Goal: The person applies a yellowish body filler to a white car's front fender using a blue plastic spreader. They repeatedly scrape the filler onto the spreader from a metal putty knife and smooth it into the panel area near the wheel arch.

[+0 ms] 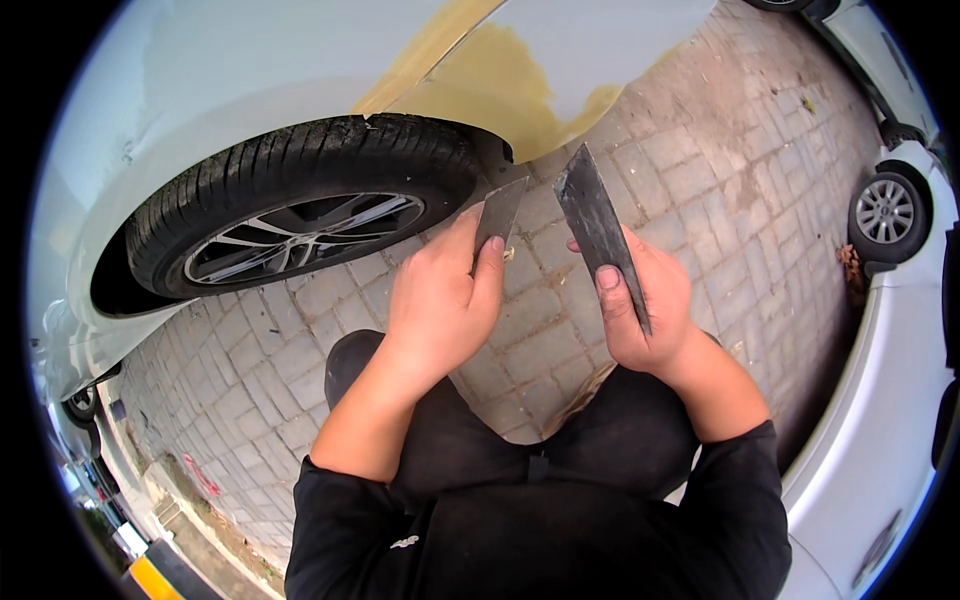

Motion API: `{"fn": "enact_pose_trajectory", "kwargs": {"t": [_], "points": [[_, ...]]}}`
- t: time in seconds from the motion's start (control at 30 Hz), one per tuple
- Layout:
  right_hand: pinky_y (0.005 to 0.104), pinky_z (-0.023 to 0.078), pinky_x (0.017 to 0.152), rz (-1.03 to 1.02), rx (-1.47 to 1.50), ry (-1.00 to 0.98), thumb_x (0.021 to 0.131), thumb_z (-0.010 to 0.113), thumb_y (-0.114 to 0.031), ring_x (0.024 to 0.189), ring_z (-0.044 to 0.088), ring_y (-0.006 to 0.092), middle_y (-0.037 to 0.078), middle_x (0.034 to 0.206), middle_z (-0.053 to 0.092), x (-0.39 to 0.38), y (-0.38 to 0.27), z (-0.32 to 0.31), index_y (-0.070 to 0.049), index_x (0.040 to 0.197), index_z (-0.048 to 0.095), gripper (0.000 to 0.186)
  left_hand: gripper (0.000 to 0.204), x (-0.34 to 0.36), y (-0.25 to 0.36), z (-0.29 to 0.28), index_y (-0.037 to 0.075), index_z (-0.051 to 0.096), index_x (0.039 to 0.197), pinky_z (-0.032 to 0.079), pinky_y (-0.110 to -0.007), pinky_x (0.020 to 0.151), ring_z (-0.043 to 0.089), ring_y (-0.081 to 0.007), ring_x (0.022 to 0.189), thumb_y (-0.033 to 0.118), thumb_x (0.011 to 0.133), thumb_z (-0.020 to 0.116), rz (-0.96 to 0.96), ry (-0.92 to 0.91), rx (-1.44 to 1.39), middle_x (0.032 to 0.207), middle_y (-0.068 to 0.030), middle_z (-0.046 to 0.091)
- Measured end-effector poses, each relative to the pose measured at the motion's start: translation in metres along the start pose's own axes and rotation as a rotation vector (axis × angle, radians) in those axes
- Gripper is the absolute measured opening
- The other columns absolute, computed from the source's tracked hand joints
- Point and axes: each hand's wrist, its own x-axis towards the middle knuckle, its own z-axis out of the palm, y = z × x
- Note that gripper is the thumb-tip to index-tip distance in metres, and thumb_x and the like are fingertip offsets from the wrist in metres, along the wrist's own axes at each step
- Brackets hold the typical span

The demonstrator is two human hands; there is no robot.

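My left hand (pixel 440 290) is closed on a short, dark flat scraper (pixel 502 212), the thumb pressed on its face and the blade pointing up. In my right hand (pixel 650 300) is a longer, dark grey putty knife (pixel 597 220), tilted to the left at its top, its surface worn and smeared. The two blades are apart, side by side. Just beyond them is the pale car's bumper (pixel 590 50), with yellowish filler (pixel 490 75) spread over its corner and along a panel seam. Neither blade touches the car.
A black tyre with a spoked wheel (pixel 305 235) sits in the arch left of my hands. Grey paving bricks (pixel 540 330) lie below. Close on my right stands another white car (pixel 850 400), its wheel (pixel 886 212) farther off. My bent knees (pixel 640 410) are under my arms.
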Motion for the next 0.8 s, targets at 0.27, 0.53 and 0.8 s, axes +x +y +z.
{"fn": "enact_pose_trajectory", "kwargs": {"t": [0.27, 0.53, 0.8], "points": [[0.0348, 0.051, 0.059, -0.295, 0.013, 0.108, 0.09, 0.062, -0.01, 0.065, 0.064, 0.0276, 0.015, 0.081, 0.066, -0.003, 0.003, 0.017, 0.011, 0.121, 0.06, 0.037, 0.021, 0.004, -0.007, 0.01, -0.003, 0.06, 0.117, 0.047, -0.025, 0.088, 0.059, -0.0081, 0.097, 0.009, 0.1, 0.057, -0.213, 0.121, -0.991, 0.109, -0.0055, 0.067], [0.0236, 0.045, 0.063, 0.412, 0.768, -0.145, 0.099, 0.063, -0.02, 0.071, 0.057, 0.0088, 0.004, 0.091, 0.067, 0.002, 0.014, 0.005, 0.001, 0.123, 0.062, 0.032, 0.026, 0.005, -0.005, -0.011, 0.006, 0.059, 0.119, 0.055, -0.032, 0.086, 0.067, -0.0163, 0.095, 0.01, 0.094, 0.063, -0.22, 0.204, -1.408, 0.107, -0.0076, 0.068], [0.0327, 0.057, 0.078, 0.593, 1.026, -0.173, 0.087, 0.077, -0.011, 0.09, 0.065, 0.0166, 0.009, 0.104, 0.066, 0.007, 0.04, 0.007, 0.004, 0.133, 0.05, 0.055, 0.037, 0.003, -0.007, -0.014, 0.0, 0.056, 0.121, 0.057, -0.034, 0.082, 0.068, -0.0198, 0.09, 0.013, 0.088, 0.066, -0.261, -0.174, -1.553, 0.105, -0.0133, 0.067]]}}
